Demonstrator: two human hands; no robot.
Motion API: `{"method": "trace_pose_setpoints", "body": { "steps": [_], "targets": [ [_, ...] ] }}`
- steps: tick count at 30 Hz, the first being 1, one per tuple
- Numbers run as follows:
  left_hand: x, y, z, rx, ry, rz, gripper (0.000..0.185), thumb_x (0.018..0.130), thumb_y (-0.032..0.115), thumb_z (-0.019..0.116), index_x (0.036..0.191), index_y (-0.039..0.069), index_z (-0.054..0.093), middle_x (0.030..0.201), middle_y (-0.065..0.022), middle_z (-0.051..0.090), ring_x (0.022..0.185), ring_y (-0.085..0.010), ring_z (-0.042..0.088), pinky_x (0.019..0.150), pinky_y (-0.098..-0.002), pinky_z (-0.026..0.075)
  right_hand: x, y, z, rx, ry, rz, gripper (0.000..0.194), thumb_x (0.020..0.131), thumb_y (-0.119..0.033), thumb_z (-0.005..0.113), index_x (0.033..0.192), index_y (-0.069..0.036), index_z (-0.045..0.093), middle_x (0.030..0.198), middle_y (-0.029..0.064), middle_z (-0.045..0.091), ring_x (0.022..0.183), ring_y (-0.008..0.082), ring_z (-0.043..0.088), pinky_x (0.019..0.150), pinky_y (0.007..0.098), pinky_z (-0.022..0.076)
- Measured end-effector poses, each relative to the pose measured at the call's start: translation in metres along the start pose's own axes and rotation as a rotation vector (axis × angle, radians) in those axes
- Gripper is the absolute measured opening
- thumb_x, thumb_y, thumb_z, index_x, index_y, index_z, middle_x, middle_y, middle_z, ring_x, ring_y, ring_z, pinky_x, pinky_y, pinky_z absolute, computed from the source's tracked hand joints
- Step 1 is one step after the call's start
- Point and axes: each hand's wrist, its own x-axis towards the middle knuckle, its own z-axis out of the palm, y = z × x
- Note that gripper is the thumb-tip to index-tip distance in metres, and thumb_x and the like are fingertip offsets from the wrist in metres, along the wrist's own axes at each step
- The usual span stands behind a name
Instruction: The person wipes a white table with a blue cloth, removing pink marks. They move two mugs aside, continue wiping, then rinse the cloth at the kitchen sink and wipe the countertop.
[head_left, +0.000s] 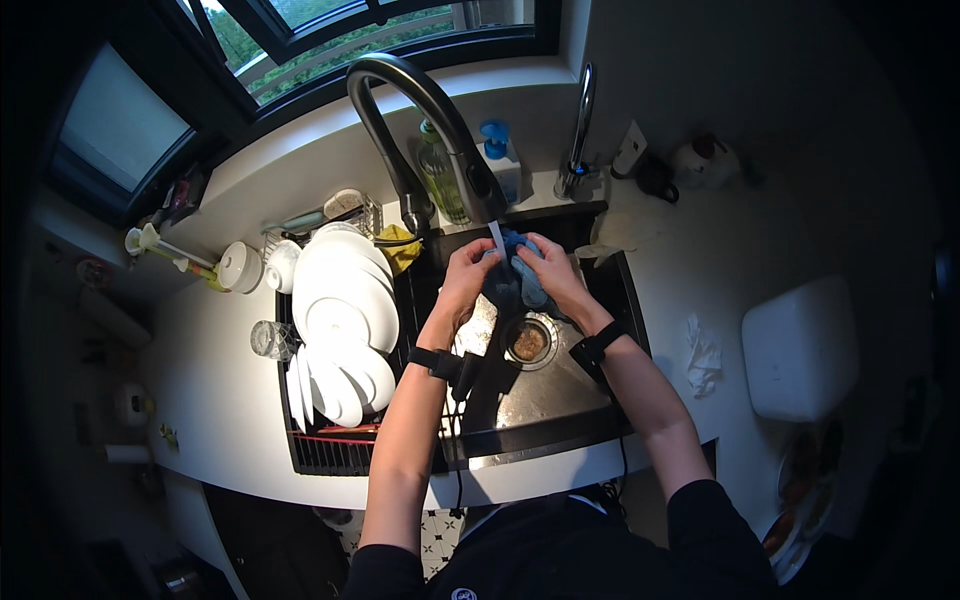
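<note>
Water runs from the dark pull-down kitchen faucet (480, 184) onto a blue cloth (531, 283) over the sink. My left hand (469, 274) grips the cloth's left part, thumb and fingers pinched near the stream. On the other side my right hand (551, 270) is closed on the bunched right part. Below the cloth lie the metal sink basin (555, 397) and the round drain (529, 340), which has something brown in it. A black strap with a cable sits on my left wrist, another black strap on my right.
White plates (345, 292) stand in a black dish rack (330, 457) left of the sink, with a glass (271, 340) beside them. Behind the sink are a green bottle (442, 176), a blue-topped pump bottle (504, 169) and a chrome tap (581, 135). Crumpled tissue (703, 356) lies right.
</note>
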Motion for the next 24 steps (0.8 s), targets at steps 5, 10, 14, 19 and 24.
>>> {"method": "trace_pose_setpoints", "body": {
  "steps": [5, 10, 14, 19, 24],
  "targets": [
    [0.008, -0.010, 0.000, 0.131, 0.049, 0.112, 0.014, 0.100, 0.011, 0.065, 0.109, 0.001, 0.069, 0.095, 0.0037, 0.066, 0.087, -0.0063, 0.058, 0.081, -0.0207, 0.046, 0.006, 0.008, -0.006, 0.006, 0.036, -0.021, 0.020, 0.106, -0.020, 0.058, 0.117, -0.003, 0.061, 0.103, -0.0031, 0.063, 0.093, 0.0039, 0.057, 0.082, 0.0220, 0.0470],
    [0.021, -0.041, -0.015, 0.333, 0.100, 0.062, 0.022, 0.106, 0.022, 0.060, 0.106, 0.002, 0.067, 0.091, 0.0048, 0.064, 0.087, -0.0064, 0.056, 0.079, -0.0213, 0.045, -0.003, -0.015, 0.011, 0.264, 0.123, 0.075, 0.021, 0.109, -0.027, 0.053, 0.103, -0.008, 0.059, 0.088, -0.0067, 0.057, 0.080, 0.0020, 0.052, 0.072, 0.0212, 0.0449],
    [0.022, -0.061, 0.005, 0.205, 0.228, 0.133, 0.032, 0.108, 0.031, 0.053, 0.098, 0.004, 0.065, 0.084, 0.0030, 0.060, 0.077, -0.0077, 0.050, 0.067, -0.0281, 0.044, -0.016, -0.019, 0.054, -0.181, 0.136, -0.234, 0.035, 0.107, -0.032, 0.055, 0.090, -0.002, 0.060, 0.079, 0.0092, 0.061, 0.070, 0.0208, 0.055, 0.066, 0.0322, 0.0457],
    [0.007, -0.064, 0.045, 0.206, 0.309, 0.137, 0.042, 0.108, 0.031, 0.049, 0.086, -0.002, 0.063, 0.071, -0.0038, 0.060, 0.068, -0.0100, 0.050, 0.061, -0.0318, 0.044, -0.008, -0.014, 0.049, -0.419, 0.532, -0.038, 0.053, 0.104, -0.036, 0.050, 0.075, 0.007, 0.065, 0.079, 0.0306, 0.063, 0.083, 0.0487, 0.066, 0.063, 0.0511, 0.0487],
    [0.010, -0.046, 0.044, 0.231, 0.381, 0.133, 0.036, 0.108, 0.030, 0.048, 0.098, 0.000, 0.063, 0.078, -0.0029, 0.062, 0.071, -0.0121, 0.055, 0.064, -0.0296, 0.046, -0.013, 0.004, 0.048, -0.445, 0.161, -0.190, 0.043, 0.104, -0.031, 0.050, 0.087, 0.004, 0.068, 0.086, 0.0318, 0.064, 0.091, 0.0485, 0.065, 0.071, 0.0542, 0.0503]
  ]
}}
